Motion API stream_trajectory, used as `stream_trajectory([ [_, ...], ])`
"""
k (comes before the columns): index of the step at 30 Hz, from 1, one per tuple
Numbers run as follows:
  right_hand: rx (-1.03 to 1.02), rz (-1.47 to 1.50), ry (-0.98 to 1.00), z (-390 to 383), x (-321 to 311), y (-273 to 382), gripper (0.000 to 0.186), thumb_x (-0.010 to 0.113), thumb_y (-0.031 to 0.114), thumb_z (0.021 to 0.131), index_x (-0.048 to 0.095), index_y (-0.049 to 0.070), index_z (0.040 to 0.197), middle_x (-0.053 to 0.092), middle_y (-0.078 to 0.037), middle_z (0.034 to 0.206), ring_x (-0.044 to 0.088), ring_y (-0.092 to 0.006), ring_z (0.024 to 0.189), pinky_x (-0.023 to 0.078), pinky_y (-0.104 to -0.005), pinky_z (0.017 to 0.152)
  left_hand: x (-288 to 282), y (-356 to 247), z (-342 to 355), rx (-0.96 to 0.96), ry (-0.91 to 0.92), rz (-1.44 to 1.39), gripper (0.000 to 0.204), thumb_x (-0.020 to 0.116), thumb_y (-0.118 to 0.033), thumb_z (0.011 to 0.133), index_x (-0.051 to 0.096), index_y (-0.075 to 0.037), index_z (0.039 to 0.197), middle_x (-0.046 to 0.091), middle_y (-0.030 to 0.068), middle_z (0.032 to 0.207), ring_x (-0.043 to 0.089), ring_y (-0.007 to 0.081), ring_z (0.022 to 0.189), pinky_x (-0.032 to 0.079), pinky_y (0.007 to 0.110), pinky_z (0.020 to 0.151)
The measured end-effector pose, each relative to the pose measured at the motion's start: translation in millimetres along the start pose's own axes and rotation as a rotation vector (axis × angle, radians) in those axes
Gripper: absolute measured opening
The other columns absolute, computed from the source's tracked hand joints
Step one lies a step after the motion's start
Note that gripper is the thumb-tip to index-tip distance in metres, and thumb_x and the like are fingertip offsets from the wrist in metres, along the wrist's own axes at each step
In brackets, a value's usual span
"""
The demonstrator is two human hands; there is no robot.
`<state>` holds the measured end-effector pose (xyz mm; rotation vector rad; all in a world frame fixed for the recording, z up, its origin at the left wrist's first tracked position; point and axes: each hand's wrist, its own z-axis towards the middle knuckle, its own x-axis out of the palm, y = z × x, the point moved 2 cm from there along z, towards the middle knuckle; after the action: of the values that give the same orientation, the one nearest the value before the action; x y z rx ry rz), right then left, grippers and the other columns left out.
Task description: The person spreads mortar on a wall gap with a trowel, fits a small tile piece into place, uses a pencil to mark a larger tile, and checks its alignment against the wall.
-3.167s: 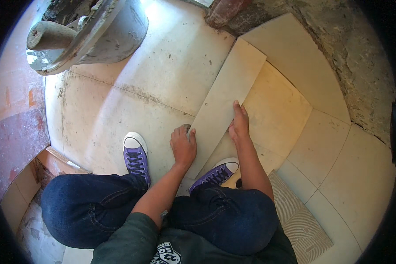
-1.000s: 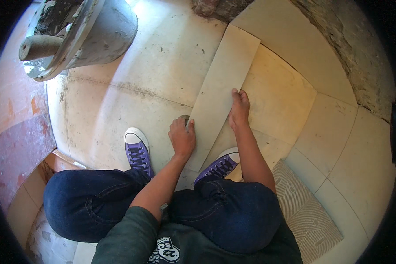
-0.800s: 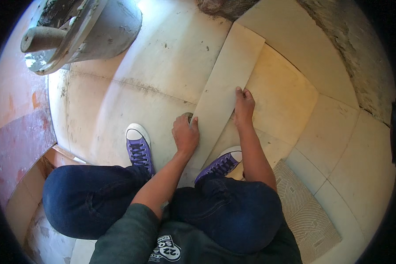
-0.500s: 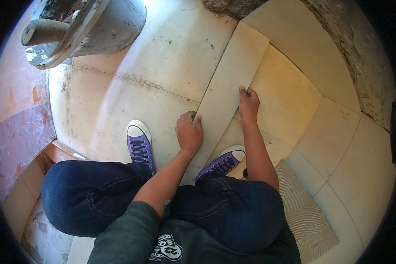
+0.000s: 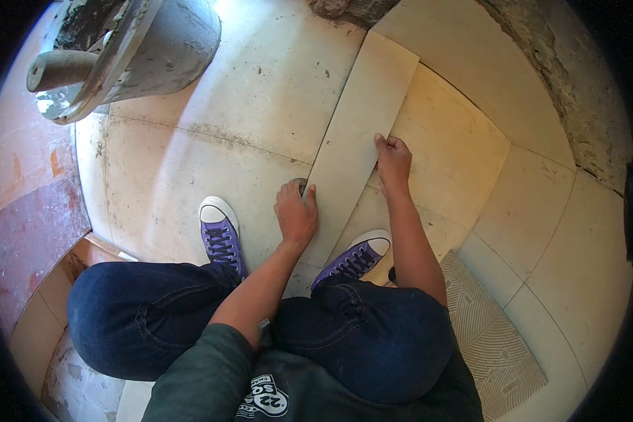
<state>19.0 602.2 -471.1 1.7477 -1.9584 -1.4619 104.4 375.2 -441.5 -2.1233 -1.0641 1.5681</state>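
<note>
A long, narrow cream tile strip (image 5: pixel 373 91) runs from the back wall toward me, lying along a straight joint between the floor tiles. My left hand (image 5: pixel 295 211) is closed at the strip's left edge round a small dark grey object (image 5: pixel 302 183), mostly hidden by the fingers, its thumb by the tile. My right hand (image 5: pixel 394 162) pinches the strip's right edge higher up, fingers curled. Beside it lies a squarer, yellowish tile surface (image 5: pixel 443 141). Both my purple sneakers rest on the floor, the right one close by the strip.
A grey, mortar-stained bucket (image 5: pixel 162 56) with a cylindrical wooden piece (image 5: pixel 60 69) stands back left. A cream panel (image 5: pixel 464 56) leans along the rough wall (image 5: pixel 591 98). A ridged-back tile (image 5: pixel 489 337) lies at the right, beside my knee. A reddish board (image 5: pixel 28 239) borders the left.
Over the last seconds my right hand has moved up along the strip and now pinches it with curled fingers. My left hand has risen slightly in view; the whole scene has shifted a little.
</note>
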Motion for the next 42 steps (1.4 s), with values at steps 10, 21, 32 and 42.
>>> stream_trajectory([
  [10,0.023,0.069,0.025,-3,-1,3,0.026,0.074,0.023,0.094,0.066,-0.002,0.092,0.065,-0.003,0.079,0.056,-0.0119,0.071,0.047,-0.0282,0.067,0,3,-1,-0.051,0.048,-0.019,0.025,0.064,-0.028,0.098,0.062,-0.008,0.113,0.061,0.0132,0.107,0.057,0.0339,0.106,0.042,0.049,0.091],
  [21,0.028,0.108,0.056,-5,0,1,0.025,0.072,0.023,0.096,0.066,-0.002,0.096,0.063,-0.001,0.079,0.053,-0.0102,0.071,0.044,-0.027,0.065,1,6,-1,-0.051,0.065,0.018,0.027,0.064,-0.029,0.098,0.06,-0.009,0.116,0.06,0.0116,0.107,0.056,0.0335,0.108,0.041,0.05,0.09],
  [32,0.023,0.099,0.079,-3,-4,3,0.028,0.072,0.023,0.096,0.065,-0.004,0.099,0.065,-0.004,0.086,0.057,-0.0113,0.076,0.046,-0.0276,0.067,1,2,0,-0.06,0.067,-0.005,0.026,0.061,-0.03,0.1,0.06,-0.007,0.113,0.059,0.0141,0.106,0.056,0.0351,0.105,0.041,0.05,0.09],
  [42,0.045,0.081,0.061,-7,-3,11,0.027,0.073,0.025,0.095,0.065,-0.001,0.094,0.064,-0.002,0.079,0.056,-0.0109,0.069,0.047,-0.0292,0.063,-5,3,1,-0.038,0.058,-0.017,0.022,0.064,-0.024,0.098,0.063,-0.005,0.11,0.061,0.0141,0.104,0.057,0.0348,0.103,0.043,0.048,0.089],
])
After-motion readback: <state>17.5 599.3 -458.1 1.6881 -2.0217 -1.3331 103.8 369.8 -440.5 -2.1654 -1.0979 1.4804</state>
